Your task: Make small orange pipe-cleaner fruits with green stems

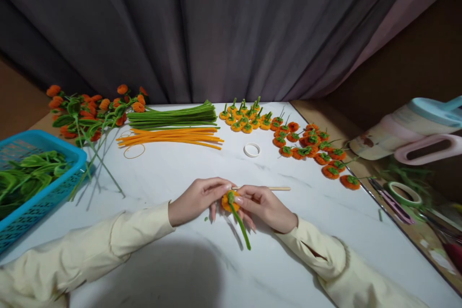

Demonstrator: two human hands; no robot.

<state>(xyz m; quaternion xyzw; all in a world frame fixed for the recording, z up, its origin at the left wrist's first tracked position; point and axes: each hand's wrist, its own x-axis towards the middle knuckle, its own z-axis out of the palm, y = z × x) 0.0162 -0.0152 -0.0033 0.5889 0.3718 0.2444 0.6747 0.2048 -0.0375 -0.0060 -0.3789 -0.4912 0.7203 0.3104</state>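
Observation:
Between both hands is an orange pipe-cleaner flower (226, 201) with a green base, its green pipe-cleaner stem (242, 231) pointing down toward me. My left hand (202, 198) pinches the flower from the left, thumb and index near its top edge. From the right, my right hand (265, 206) presses its thumb against the green base, with other fingers behind the flower. A thin wooden stick (279, 188) lies just behind the hands; whether a finger touches it I cannot tell.
Bundles of green (173, 116) and orange pipe cleaners (173, 137) lie at the back. Yellow-orange flower heads (247, 127), darker orange ones (310, 139) and a white ring (251, 149) lie right of them. A blue basket (77, 154) of leaves, stemmed flowers (96, 106), tumbler (391, 132), tape roll (404, 193) and scissors (393, 206) flank the table.

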